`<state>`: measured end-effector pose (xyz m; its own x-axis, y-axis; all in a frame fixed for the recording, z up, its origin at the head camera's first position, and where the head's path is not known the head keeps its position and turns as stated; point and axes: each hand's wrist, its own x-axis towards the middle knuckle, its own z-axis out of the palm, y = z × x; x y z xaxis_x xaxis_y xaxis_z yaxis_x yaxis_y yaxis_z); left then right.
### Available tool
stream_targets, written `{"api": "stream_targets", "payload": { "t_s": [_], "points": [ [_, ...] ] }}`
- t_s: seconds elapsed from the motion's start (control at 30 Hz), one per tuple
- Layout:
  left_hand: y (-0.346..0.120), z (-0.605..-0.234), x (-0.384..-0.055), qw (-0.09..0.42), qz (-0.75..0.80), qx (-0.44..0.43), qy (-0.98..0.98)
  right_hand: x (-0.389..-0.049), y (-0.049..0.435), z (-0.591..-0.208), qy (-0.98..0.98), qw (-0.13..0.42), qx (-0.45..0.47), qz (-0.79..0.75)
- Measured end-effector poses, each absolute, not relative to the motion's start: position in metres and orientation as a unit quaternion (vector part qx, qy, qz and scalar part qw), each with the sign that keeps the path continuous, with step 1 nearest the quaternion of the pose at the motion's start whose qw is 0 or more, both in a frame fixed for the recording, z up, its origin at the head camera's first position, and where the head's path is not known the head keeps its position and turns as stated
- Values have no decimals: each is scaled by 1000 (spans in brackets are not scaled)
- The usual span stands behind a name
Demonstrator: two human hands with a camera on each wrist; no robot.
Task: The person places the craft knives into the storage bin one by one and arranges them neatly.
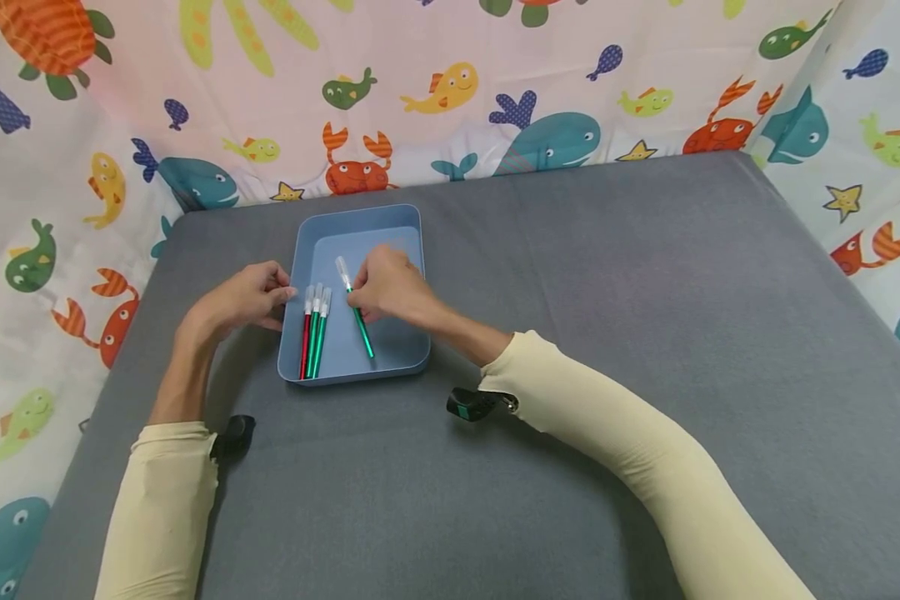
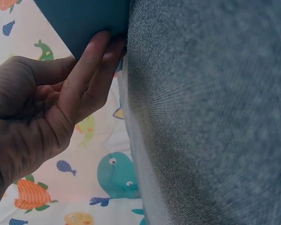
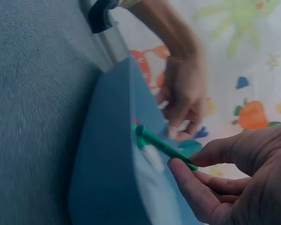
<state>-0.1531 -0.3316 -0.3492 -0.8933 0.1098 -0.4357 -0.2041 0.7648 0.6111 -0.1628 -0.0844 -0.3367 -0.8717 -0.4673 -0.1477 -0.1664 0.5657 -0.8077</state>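
A shallow blue tray (image 1: 397,350) lies on the grey cloth. My right hand (image 1: 392,287) is over it, pinching a green pen (image 1: 364,335) with a clear cap between thumb and fingers. That pen slants over the tray floor, its capped end pointing away from me. My left hand (image 1: 247,296) holds the tray's left side, thumb at the rim; in the left wrist view its fingers (image 2: 86,70) press the outer wall. Along the tray's left inner side lie a red pen (image 1: 305,342) and two green pens (image 1: 317,342), side by side, clear caps pointing away.
Grey cloth (image 1: 607,275) covers the table around the tray. A white curtain (image 1: 450,50) printed with sea animals hangs along the back and sides. A dark wrist camera (image 1: 472,404) sits at my right cuff, and another (image 1: 234,436) at the left.
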Motion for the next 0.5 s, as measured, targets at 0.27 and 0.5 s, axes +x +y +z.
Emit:
{"api": "stream_targets", "payload": {
  "t_s": [0.27,0.5],
  "points": [
    [-323,-352,-157,231,344,-23,910,-166,-109,-359,839,241,-120,-474],
    [-319,-348,-160,243,347,-24,905,-169,-115,-367,839,257,-87,-471]
  ]
}}
